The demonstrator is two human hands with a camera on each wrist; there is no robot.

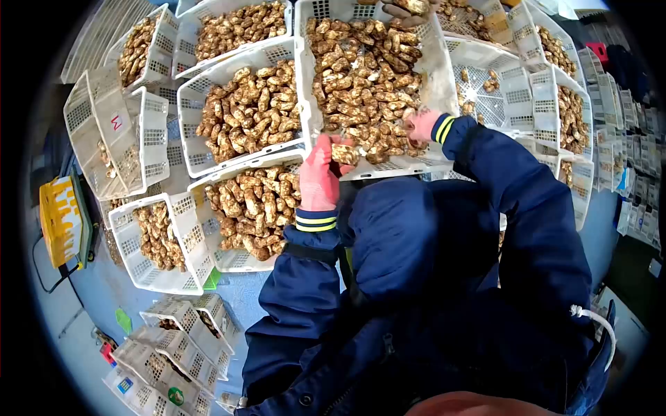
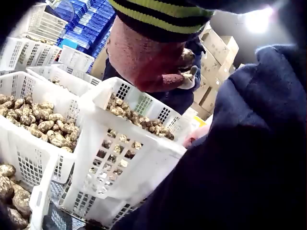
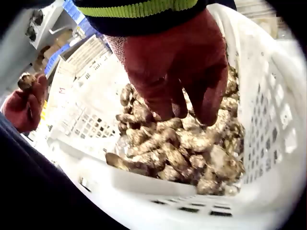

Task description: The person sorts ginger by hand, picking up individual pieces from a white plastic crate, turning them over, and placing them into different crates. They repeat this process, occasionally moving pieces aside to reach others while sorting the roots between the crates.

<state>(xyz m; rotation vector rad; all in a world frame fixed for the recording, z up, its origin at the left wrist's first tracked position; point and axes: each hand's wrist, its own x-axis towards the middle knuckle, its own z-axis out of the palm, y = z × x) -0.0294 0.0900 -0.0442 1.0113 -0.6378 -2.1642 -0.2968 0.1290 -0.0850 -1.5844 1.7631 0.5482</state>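
My left hand (image 1: 320,177), in a pink glove, grips one brown-and-white mushroom (image 1: 345,154) between thumb and fingers, over the near left corner of a large white crate (image 1: 437,69). Inside that crate lies a heap of mushrooms (image 1: 364,83). The gloved right hand (image 1: 422,126) reaches into its near right part. In the right wrist view its fingers (image 3: 208,103) point down, fingertips right at the mushrooms. There the left hand (image 3: 23,108) shows farther off with its mushroom (image 3: 26,81) raised. The left wrist view catches the left glove (image 2: 144,60) above neighbouring crates.
Crates of mushrooms stand close on the left (image 1: 243,111) and near left (image 1: 253,208). One on the right (image 1: 517,87) holds a few mushrooms. Another person's gloved hand (image 1: 402,12) shows at the big crate's far end. Smaller baskets (image 1: 173,340) and a yellow box (image 1: 59,218) are lower left.
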